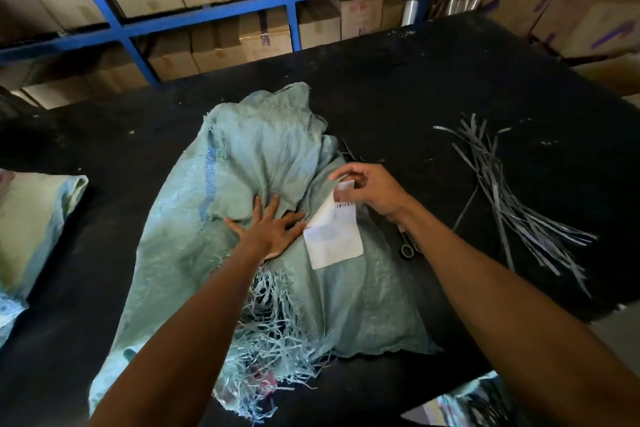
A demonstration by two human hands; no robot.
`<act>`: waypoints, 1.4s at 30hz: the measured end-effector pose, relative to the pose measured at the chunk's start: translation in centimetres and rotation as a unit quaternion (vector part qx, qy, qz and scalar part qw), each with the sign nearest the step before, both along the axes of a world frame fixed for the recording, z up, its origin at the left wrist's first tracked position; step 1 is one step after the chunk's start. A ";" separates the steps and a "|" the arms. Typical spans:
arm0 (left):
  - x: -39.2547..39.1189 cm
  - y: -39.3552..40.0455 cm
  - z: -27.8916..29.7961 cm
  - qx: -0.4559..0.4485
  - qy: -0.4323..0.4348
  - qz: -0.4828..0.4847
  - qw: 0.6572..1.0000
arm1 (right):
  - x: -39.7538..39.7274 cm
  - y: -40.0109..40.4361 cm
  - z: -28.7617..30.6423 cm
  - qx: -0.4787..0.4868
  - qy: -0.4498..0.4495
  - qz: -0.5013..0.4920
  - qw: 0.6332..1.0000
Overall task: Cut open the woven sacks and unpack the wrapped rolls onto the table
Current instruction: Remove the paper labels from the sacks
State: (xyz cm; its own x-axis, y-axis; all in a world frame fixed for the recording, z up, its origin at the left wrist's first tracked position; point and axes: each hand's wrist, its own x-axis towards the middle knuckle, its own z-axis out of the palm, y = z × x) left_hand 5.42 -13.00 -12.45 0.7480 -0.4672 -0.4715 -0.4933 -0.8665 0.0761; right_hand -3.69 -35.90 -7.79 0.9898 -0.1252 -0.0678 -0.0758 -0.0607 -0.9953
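Note:
A pale green woven sack point(214, 218) lies crumpled across the black table point(415, 87), its near edge cut and frayed into loose strands point(273, 333). My left hand point(270, 232) presses flat on the sack with fingers spread. My right hand point(370, 191) pinches the top of a white shipping label point(334, 239) with a barcode and peels it up off the sack. Scissors point(408, 248) lie on the table partly under my right forearm. No wrapped roll shows clearly; something dark and patterned peeks through the frayed opening.
A bundle of cut grey plastic straps point(512, 204) lies on the table's right side. Another green sack point(31, 225) sits at the left edge. Blue shelving point(207, 14) with cardboard boxes stands behind; more boxes point(588, 10) are stacked at the right.

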 end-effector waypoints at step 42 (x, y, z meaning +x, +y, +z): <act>-2.3 -0.2 0.9 0.026 -0.025 -0.166 0.985 | 4.8 1.5 1.6 0.250 0.031 -0.178 0.951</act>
State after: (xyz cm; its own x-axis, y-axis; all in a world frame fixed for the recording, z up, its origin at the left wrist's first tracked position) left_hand 3.10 -13.16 -11.51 0.5803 -0.6665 -0.4680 -0.7525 -0.6586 0.0048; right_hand 1.15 -34.39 -6.23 0.8830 -0.3885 -0.2635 -0.0618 0.4603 -0.8856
